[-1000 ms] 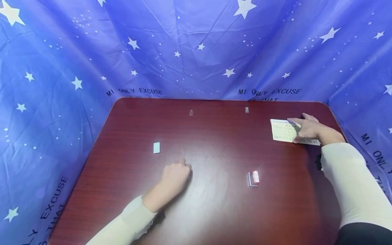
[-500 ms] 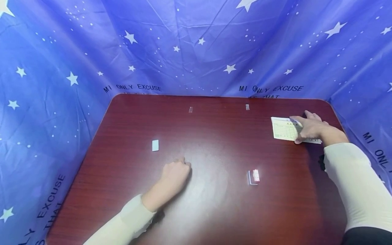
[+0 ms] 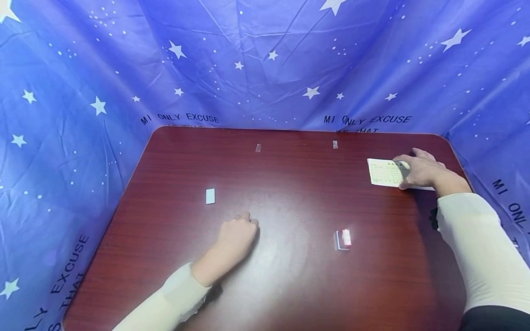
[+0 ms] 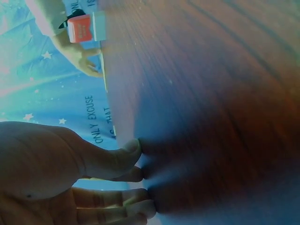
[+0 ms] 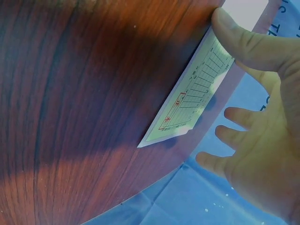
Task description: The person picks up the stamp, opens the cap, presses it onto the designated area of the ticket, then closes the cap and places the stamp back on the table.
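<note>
At the far right of the table, my right hand holds a pad of printed yellow-green form slips between thumb and forefinger, across its width. In the right wrist view the thumb lies at the pad's near edge, while the other fingers stay off the paper. My left hand rests near the table's middle with fingertips on the wood, loosely bent and holding nothing. Beyond it lies a small pale rectangular piece. Between the hands sits a small red block beside a whitish flat piece.
The dark red wooden table has rounded far corners. Two bits of clear tape stick near its back edge. A blue star-printed curtain closes off the back and both sides.
The head view has tilted slightly. Under my right hand, the pad's near edge has shifted a little away from me. My left hand has stayed in place.
</note>
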`<state>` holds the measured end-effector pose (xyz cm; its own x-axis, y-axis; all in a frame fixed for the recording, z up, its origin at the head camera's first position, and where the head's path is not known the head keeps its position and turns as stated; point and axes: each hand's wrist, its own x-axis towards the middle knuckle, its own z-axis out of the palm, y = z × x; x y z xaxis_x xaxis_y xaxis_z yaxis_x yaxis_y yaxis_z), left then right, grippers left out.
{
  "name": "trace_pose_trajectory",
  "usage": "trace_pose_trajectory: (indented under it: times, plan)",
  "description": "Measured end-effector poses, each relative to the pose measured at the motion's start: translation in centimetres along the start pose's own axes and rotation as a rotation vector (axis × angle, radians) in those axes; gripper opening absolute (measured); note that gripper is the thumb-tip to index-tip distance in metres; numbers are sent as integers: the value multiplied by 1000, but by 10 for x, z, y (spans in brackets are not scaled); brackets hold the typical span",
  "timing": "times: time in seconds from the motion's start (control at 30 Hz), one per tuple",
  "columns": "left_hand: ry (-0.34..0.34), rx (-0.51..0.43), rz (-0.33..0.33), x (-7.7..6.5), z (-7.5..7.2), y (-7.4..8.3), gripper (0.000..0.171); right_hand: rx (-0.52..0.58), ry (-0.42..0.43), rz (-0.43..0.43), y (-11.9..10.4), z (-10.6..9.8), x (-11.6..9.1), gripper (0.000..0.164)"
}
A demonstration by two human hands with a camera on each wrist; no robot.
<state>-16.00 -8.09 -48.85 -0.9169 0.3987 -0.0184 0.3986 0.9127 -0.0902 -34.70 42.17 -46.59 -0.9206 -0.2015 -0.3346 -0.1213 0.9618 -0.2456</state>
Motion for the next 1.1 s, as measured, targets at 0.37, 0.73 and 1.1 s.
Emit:
trace_pose_trajectory:
  times: [0.37, 0.73, 1.1]
  plan:
    - [8, 2, 6, 0, -2, 0, 11, 6, 10, -1, 1, 0, 2, 84]
    - [-15, -2, 0, 0, -1, 0, 12, -27, 8, -4, -3, 0, 3, 88]
    - [28, 2, 9, 0, 2, -1, 8, -23, -4, 11, -7, 0, 2, 89]
